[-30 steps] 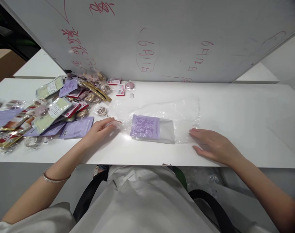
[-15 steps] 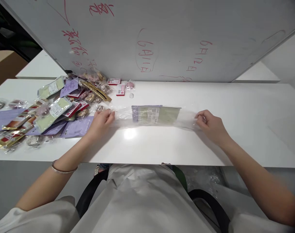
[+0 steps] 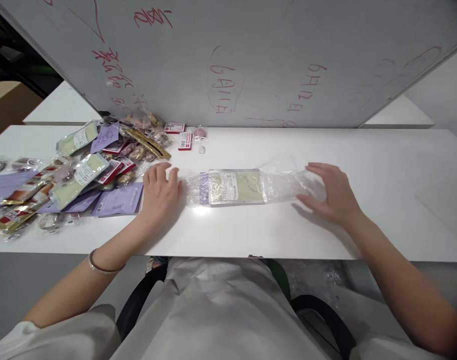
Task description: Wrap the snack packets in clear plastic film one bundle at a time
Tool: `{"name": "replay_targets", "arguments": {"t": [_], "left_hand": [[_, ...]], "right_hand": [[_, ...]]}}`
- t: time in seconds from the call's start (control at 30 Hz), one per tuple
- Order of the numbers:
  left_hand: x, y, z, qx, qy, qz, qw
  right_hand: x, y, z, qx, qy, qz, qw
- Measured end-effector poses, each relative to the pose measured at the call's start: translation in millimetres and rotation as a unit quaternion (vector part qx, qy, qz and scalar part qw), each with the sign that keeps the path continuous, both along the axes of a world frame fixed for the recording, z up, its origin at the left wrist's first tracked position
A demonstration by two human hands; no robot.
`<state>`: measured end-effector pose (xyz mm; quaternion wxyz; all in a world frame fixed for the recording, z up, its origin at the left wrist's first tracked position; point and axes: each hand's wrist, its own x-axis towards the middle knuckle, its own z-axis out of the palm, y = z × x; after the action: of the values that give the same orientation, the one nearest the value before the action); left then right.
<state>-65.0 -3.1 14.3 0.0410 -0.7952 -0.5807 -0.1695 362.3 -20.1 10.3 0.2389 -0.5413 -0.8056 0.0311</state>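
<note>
A clear plastic bag (image 3: 284, 184) lies on the white table in front of me. Inside it are a green packet (image 3: 249, 186) with a white label and a purple packet (image 3: 204, 188), mostly covered by the green one. My left hand (image 3: 161, 192) rests at the bag's left end, palm down with its fingers apart. At the right end, my right hand (image 3: 331, 194) has its thumb and fingers spread around the loose plastic, gripping nothing.
A heap of packets covers the table's left part, with green packets (image 3: 80, 180), purple packets (image 3: 119, 200) and gold sticks (image 3: 147, 142). Two small red-and-white packs (image 3: 184, 141) lie near the whiteboard (image 3: 266, 60) behind the table (image 3: 393, 200).
Both hands have let go of the bag's ends and opened. The bag, stretched taut before, now lies slack and crinkled, and the green packet shows more fully, slightly nearer me.
</note>
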Motion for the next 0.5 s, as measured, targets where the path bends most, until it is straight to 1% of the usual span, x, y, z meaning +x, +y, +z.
{"name": "replay_targets", "arguments": {"t": [0.03, 0.07, 0.1, 0.13, 0.17, 0.2, 0.23, 0.27, 0.33, 0.4, 0.43, 0.5], "left_hand": [[1.4, -2.5, 2.3, -0.011, -0.008, -0.066, 0.998], [2.0, -4.3, 4.5, -0.044, -0.005, -0.139, 0.989], [1.7, -5.3, 6.4, -0.090, 0.006, -0.204, 0.975], [0.3, -5.8, 8.1, -0.139, 0.024, -0.248, 0.958], [-1.8, -5.9, 9.4, -0.180, 0.041, -0.270, 0.945], [-4.5, -6.2, 10.8, -0.207, 0.052, -0.273, 0.938], [-7.1, -7.2, 12.4, -0.212, 0.052, -0.265, 0.939], [-9.0, -9.4, 14.4, -0.197, 0.044, -0.253, 0.946], [-8.1, -18.1, 19.2, -0.129, 0.007, -0.223, 0.966], [2.0, -31.8, 22.6, -0.078, -0.030, -0.215, 0.973], [10.6, -39.3, 22.5, -0.075, -0.039, -0.227, 0.970], [31.5, -51.7, 16.8, -0.101, -0.033, -0.264, 0.959]], "right_hand": [[-1.6, -3.4, 0.0, 0.002, -0.026, 0.061, 0.998], [-3.4, -6.0, -1.3, -0.006, -0.045, 0.108, 0.993], [-5.0, -7.7, -3.7, -0.015, -0.052, 0.134, 0.990], [-6.3, -8.3, -6.8, -0.024, -0.050, 0.140, 0.989], [-7.0, -7.8, -10.0, -0.029, -0.046, 0.129, 0.990], [-7.1, -6.4, -12.8, -0.033, -0.043, 0.114, 0.992], [-6.9, -4.1, -14.5, -0.037, -0.043, 0.099, 0.993], [-6.6, -1.1, -14.9, -0.040, -0.048, 0.089, 0.994], [-7.2, 7.4, -12.1, -0.039, -0.062, 0.085, 0.994], [-12.1, 19.4, -7.0, -0.031, -0.070, 0.105, 0.992], [-16.7, 26.7, -5.1, -0.028, -0.070, 0.123, 0.990], [-29.7, 42.6, -4.3, -0.036, -0.073, 0.166, 0.983]]}}
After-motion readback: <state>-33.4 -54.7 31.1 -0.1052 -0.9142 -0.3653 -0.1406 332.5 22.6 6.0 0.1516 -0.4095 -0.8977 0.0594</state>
